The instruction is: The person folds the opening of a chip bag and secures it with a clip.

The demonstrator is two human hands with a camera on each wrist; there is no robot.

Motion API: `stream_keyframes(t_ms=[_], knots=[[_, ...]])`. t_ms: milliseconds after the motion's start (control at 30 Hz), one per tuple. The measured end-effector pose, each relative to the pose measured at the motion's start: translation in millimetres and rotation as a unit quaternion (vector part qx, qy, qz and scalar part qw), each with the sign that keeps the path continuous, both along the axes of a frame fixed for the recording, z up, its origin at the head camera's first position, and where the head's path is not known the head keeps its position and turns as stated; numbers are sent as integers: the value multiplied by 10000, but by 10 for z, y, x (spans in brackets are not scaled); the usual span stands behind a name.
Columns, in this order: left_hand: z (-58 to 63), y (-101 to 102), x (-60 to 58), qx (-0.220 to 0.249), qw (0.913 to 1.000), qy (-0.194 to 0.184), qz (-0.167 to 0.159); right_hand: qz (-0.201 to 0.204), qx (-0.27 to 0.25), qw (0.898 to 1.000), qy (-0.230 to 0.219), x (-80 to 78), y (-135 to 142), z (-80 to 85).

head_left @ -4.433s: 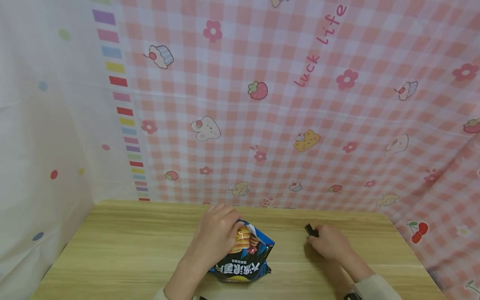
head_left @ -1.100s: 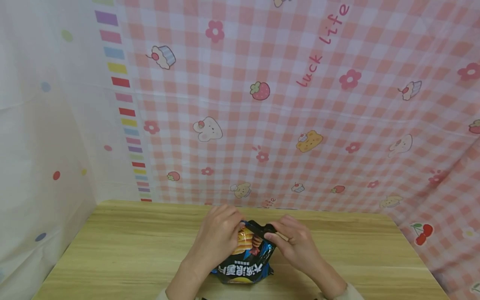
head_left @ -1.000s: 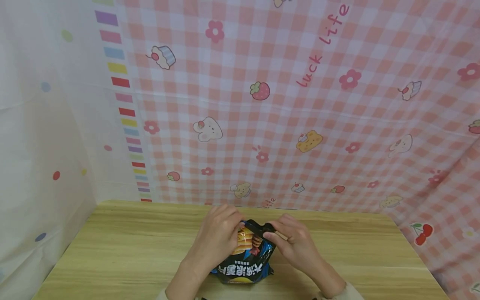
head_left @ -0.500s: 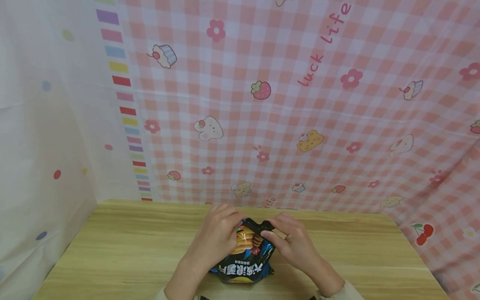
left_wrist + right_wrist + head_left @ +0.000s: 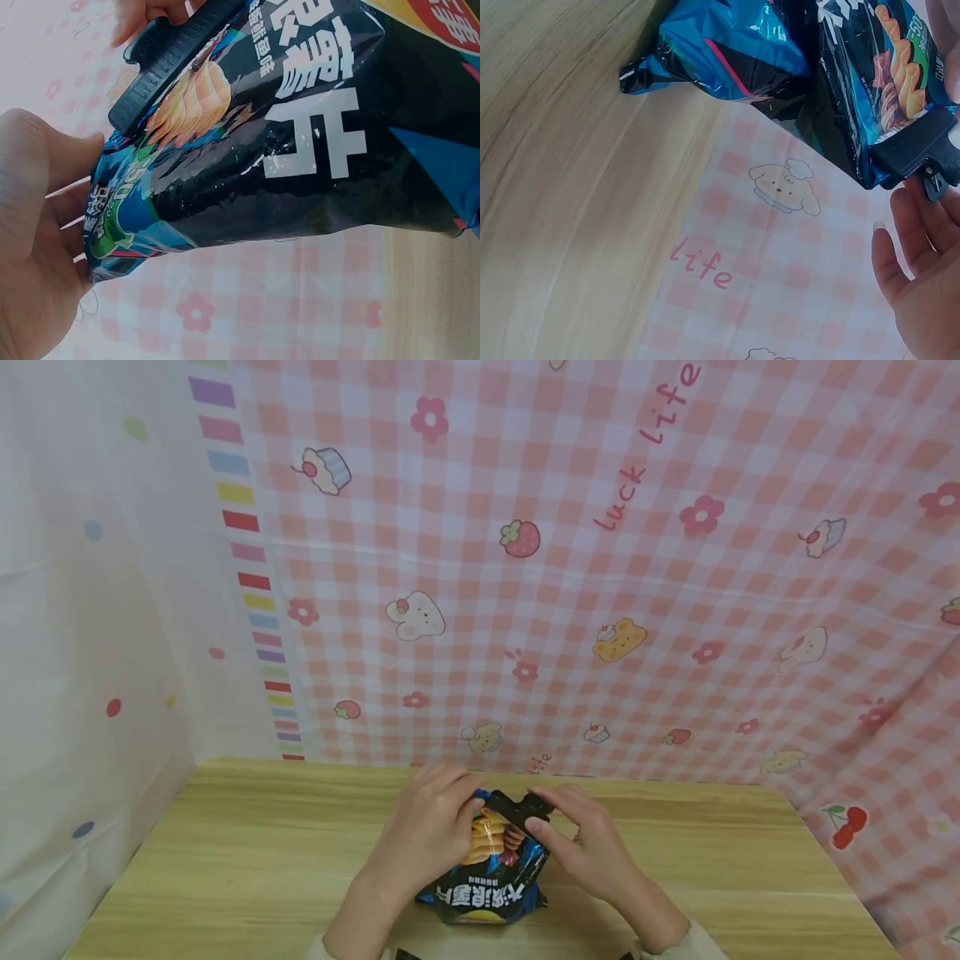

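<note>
A black and blue chip bag, with yellow chips pictured on it, stands at the table's middle, tilted. In the left wrist view, my left hand pinches one upper corner of the bag, thumb on the near side and fingers behind. A black clip lies across the bag's top edge, its jaws over the folded edge. My right hand pinches the clip's grip between thumb and fingers. In the right wrist view, the clip reaches the bag's other upper corner, with the right fingers beneath it.
The wooden table runs back to a pink checked cloth printed with cartoon figures. White cloth with coloured dots hangs at the left side, and checked cloth closes off the right.
Several seconds ago my right hand held the clip apart from the bag, to the right; now it sits across the bag's top. In the last second, both hands and the bag top shifted slightly away.
</note>
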State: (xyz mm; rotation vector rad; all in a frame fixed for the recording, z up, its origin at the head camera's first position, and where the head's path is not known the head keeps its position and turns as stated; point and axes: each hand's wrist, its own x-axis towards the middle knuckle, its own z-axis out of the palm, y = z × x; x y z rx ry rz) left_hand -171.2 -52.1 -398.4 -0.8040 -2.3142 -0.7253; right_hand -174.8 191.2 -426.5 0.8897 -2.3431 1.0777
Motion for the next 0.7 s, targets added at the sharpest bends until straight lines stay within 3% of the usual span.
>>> stream_keyframes(t_ms=[367,600,700], knots=[[15,-65,2,247,9996,81,93,-497,-26,9986,-172,6,195,-91],[-57,-160,-3,342,9989,259,206,-973,153,9950,-147,5,388,-164],[-80,-254,13,259,9993,97,250,-1185,289,9925,-91,3,493,-194]])
